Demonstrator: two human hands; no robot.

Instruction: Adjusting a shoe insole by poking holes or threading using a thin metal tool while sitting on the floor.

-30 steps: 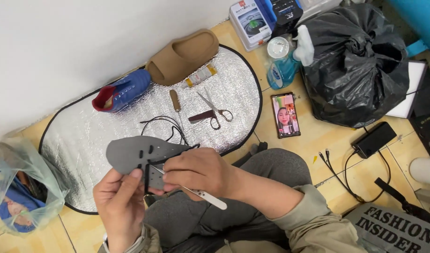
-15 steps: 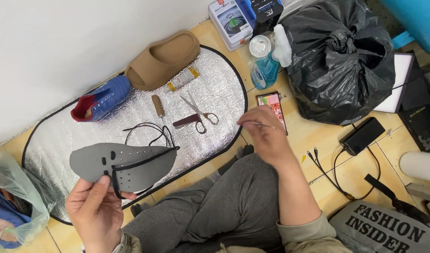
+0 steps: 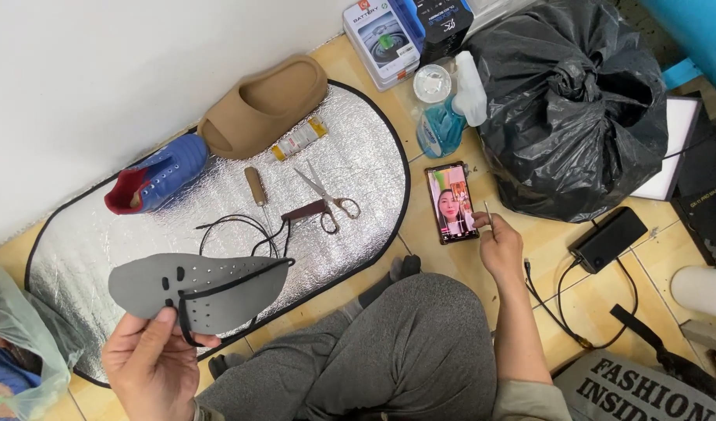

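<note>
Head view: right hand (image 3: 500, 248), pinching a needle (image 3: 487, 212), has moved beside the phone (image 3: 451, 203); left hand (image 3: 151, 360) still grips the grey upper (image 3: 210, 290).

We look down on a tan tiled floor (image 3: 561, 234) beneath a plain white wall (image 3: 101, 86), where a silver quilted mat (image 3: 358, 148) lies in soft, even light.

Home floor workspace, tiled floor (image 3: 545, 257), silver mat (image 3: 358, 156) (scissors (image 3: 327, 195) lying on it), white wall (image 3: 101, 78)

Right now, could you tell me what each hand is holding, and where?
Left hand grips the grey shoe upper at its lower edge; right hand pinches a thin needle-like tool.
</note>
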